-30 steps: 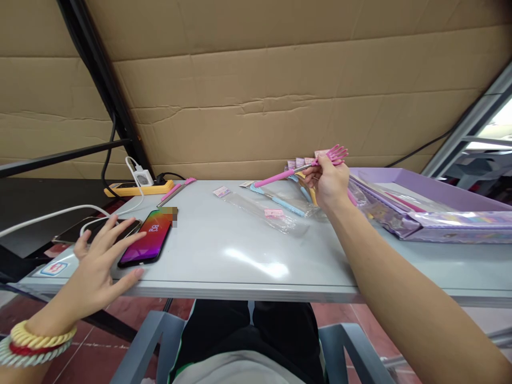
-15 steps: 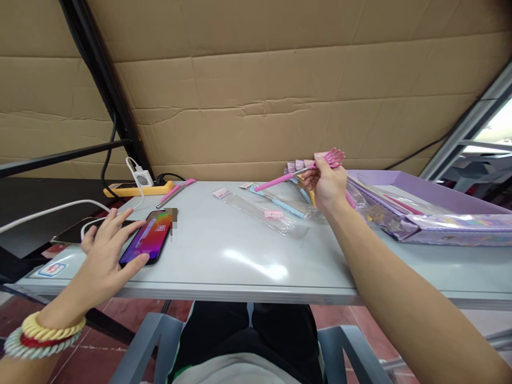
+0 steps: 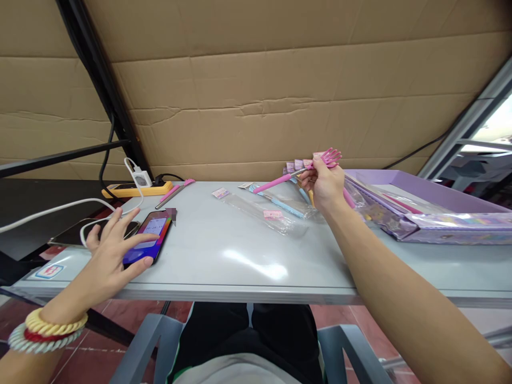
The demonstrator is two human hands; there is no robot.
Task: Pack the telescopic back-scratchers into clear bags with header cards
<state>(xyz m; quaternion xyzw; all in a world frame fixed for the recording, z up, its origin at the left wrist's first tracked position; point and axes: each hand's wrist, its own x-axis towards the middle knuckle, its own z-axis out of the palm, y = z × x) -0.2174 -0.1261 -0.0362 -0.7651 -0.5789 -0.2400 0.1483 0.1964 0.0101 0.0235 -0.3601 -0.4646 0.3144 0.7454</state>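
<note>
My left hand (image 3: 110,253) is spread over a phone (image 3: 150,234) with a lit screen at the left of the table, its index finger over the screen and its thumb near the lower edge. At the right, my right hand (image 3: 326,184) grips a pink stick (image 3: 274,184) near its hand-shaped end, the handle pointing left. Below that handle lie a blue stick (image 3: 286,207) in clear wrap and a clear plastic sleeve (image 3: 250,210) with a pink label. More wrapped sticks are partly hidden behind my right hand.
A purple box (image 3: 464,234) with wrapped items stands at the right. Another pink stick (image 3: 176,193) lies at the back left, beside a yellow power strip (image 3: 156,189) with a white charger (image 3: 142,177) and cable. A dark flat device lies under my left fingers.
The phone's screen shows a different, paler panel at the top. My left index finger has moved down and right over the screen. My right hand still holds the pink stick.
</note>
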